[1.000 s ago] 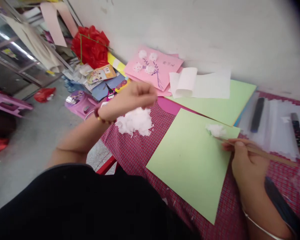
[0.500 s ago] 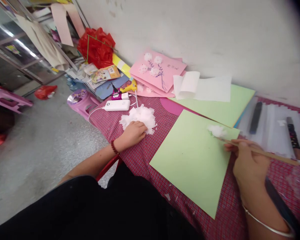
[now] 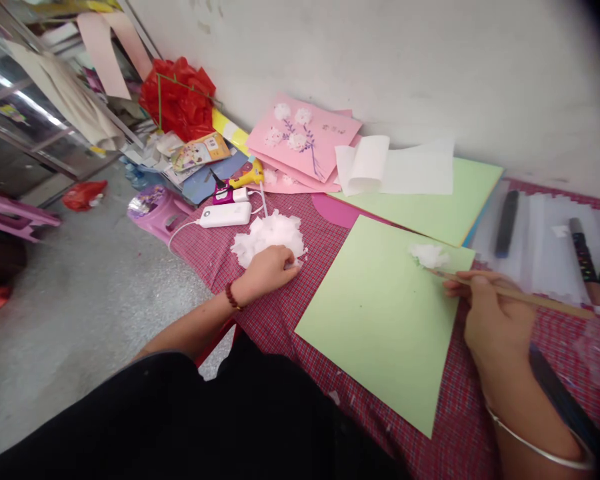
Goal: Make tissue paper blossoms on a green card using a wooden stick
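My left hand (image 3: 270, 272) rests at the near edge of a pile of small white paper pieces (image 3: 267, 233), its fingers curled and pinching at a white piece beside the thumb. In my right hand (image 3: 497, 317) is a slender wooden stick (image 3: 535, 300), held like a pen. The stick's thin tip points left, just below a fluffy white paper flower (image 3: 429, 255). That flower sits near the far right corner of a light green sheet (image 3: 375, 320), which lies flat in front of me.
Pink cards with white flowers (image 3: 305, 137), a curled white paper (image 3: 370, 163) and another green sheet (image 3: 420, 217) lie along the wall. A yellow glue gun (image 3: 247, 173) and white power bank (image 3: 225, 215) are at left. A dark marker (image 3: 584, 253) lies at right on clear plastic.
The view has shifted slightly. My left fingers have drawn in towards the thumb at the paper pile. My right hand keeps the stick's tip by the white flower.
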